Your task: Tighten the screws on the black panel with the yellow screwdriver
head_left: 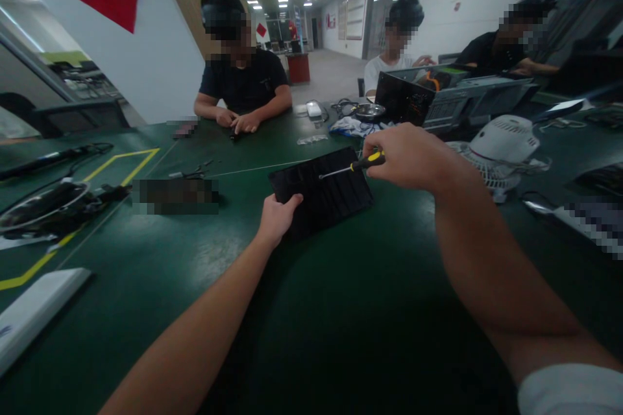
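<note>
My left hand (pixel 278 217) grips the near-left edge of a flat black ribbed panel (pixel 335 191), its thumb lying on top. The panel is tilted above the green table. In my right hand (pixel 403 159) is a screwdriver (pixel 341 171) with a black and yellow handle and a thin metal shaft. The shaft points left across the panel, and its tip is over the panel's upper middle. Whether the tip touches the panel, I cannot tell.
A white fan (pixel 503 142) lies at the right, in front of an opened computer case (pixel 467 100). A metal bowl (pixel 370 111) stands near a cloth. Cables (pixel 39 207) and a white box (pixel 39 311) are at the left. Three people sit across the table (pixel 311 324).
</note>
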Available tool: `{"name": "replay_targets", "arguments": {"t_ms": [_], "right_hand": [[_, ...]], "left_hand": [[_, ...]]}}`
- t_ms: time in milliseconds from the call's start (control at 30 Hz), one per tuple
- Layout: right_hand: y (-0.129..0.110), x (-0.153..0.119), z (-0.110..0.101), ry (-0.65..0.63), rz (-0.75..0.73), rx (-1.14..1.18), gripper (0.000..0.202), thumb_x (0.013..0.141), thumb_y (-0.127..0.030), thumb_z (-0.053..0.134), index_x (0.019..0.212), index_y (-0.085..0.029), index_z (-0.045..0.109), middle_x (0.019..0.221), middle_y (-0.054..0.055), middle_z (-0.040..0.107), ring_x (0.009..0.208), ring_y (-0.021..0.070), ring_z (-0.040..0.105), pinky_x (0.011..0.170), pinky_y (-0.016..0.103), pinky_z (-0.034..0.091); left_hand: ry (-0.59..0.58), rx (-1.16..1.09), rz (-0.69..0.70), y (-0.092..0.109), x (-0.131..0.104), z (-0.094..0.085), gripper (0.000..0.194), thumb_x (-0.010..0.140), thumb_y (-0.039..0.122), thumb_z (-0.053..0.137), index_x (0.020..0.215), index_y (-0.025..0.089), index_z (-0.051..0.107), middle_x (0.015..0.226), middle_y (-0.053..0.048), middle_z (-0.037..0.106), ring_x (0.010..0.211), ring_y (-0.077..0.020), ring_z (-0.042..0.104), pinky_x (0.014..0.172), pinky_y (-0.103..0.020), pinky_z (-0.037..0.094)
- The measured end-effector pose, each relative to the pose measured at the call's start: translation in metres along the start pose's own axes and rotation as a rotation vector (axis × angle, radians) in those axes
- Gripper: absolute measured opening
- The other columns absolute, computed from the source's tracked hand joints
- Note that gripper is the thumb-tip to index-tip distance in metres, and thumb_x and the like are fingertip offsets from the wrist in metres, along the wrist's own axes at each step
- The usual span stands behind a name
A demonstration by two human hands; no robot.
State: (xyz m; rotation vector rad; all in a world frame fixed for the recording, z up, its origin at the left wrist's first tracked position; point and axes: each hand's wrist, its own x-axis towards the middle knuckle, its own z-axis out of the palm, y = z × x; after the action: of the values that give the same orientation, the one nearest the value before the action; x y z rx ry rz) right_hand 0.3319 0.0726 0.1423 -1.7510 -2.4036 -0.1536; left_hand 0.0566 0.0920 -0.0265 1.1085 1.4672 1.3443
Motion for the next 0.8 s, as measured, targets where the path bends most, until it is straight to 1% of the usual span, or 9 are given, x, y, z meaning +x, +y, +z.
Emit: {"name": "replay_targets", "arguments": {"t_ms": [133,267,400,533,600,700,800], "right_hand": [[0.000,0.001,0.000,0.008,-0.003,-0.008,0.033,0.085,-0.028,0.071,0.114,-0.024,0.084,0.105,0.012,0.083,0.097,0.0324,0.074,0.079,0.042,0.051],[0.002,0.002,0.002,0.003,-0.007,0.004,0.033,0.085,-0.030,0.072,0.115,-0.023,0.085,0.106,0.012,0.083,0.099,0.0334,0.074,0.080,0.043,0.052],[0.006,0.003,0.003,-0.014,-0.010,0.037,0.033,0.085,-0.032,0.073,0.115,-0.024,0.085,0.106,0.013,0.082,0.099,0.0334,0.074,0.082,0.045,0.055],[0.011,0.006,0.004,-0.031,-0.032,0.043,0.031,0.087,-0.036,0.072,0.112,-0.024,0.086,0.106,0.013,0.083,0.099,0.0328,0.074,0.083,0.044,0.056],[0.013,0.007,0.003,-0.073,-0.032,0.040,0.032,0.090,-0.043,0.070,0.109,-0.024,0.087,0.106,0.013,0.083,0.100,0.0333,0.075,0.084,0.045,0.056],[0.016,0.008,0.002,-0.151,-0.013,0.012,0.042,0.095,-0.053,0.062,0.109,-0.022,0.088,0.106,0.016,0.083,0.100,0.0340,0.075,0.086,0.046,0.056],[0.020,0.008,-0.001,-0.193,-0.057,0.006,0.048,0.098,-0.055,0.056,0.110,-0.019,0.087,0.106,0.017,0.083,0.100,0.0324,0.075,0.086,0.045,0.056]], "left_hand": [[-0.017,-0.006,0.000,0.000,0.000,-0.001,0.035,0.072,0.035,0.091,0.097,0.016,0.077,0.101,-0.014,0.082,0.092,-0.0309,0.079,0.092,-0.047,0.065],[-0.030,-0.009,0.011,-0.002,0.001,-0.002,0.035,0.073,0.037,0.090,0.097,0.016,0.076,0.100,-0.014,0.082,0.092,-0.0313,0.079,0.092,-0.048,0.064],[-0.044,-0.011,0.003,-0.003,0.002,-0.002,0.034,0.074,0.037,0.090,0.097,0.016,0.076,0.102,-0.014,0.082,0.092,-0.0308,0.079,0.090,-0.046,0.065],[-0.035,-0.009,0.009,-0.004,0.003,-0.001,0.035,0.072,0.037,0.091,0.095,0.016,0.076,0.100,-0.013,0.082,0.090,-0.0298,0.079,0.084,-0.042,0.065],[-0.026,-0.002,0.013,-0.004,0.003,-0.001,0.036,0.070,0.038,0.091,0.094,0.016,0.076,0.097,-0.012,0.081,0.089,-0.0291,0.078,0.082,-0.040,0.064],[-0.015,0.012,0.009,-0.006,0.004,-0.002,0.039,0.069,0.041,0.091,0.094,0.016,0.076,0.094,-0.010,0.081,0.086,-0.0286,0.078,0.080,-0.040,0.063],[-0.026,0.020,0.021,-0.009,0.006,-0.004,0.041,0.070,0.043,0.091,0.097,0.015,0.077,0.096,-0.011,0.082,0.087,-0.0287,0.078,0.080,-0.040,0.062]]}}
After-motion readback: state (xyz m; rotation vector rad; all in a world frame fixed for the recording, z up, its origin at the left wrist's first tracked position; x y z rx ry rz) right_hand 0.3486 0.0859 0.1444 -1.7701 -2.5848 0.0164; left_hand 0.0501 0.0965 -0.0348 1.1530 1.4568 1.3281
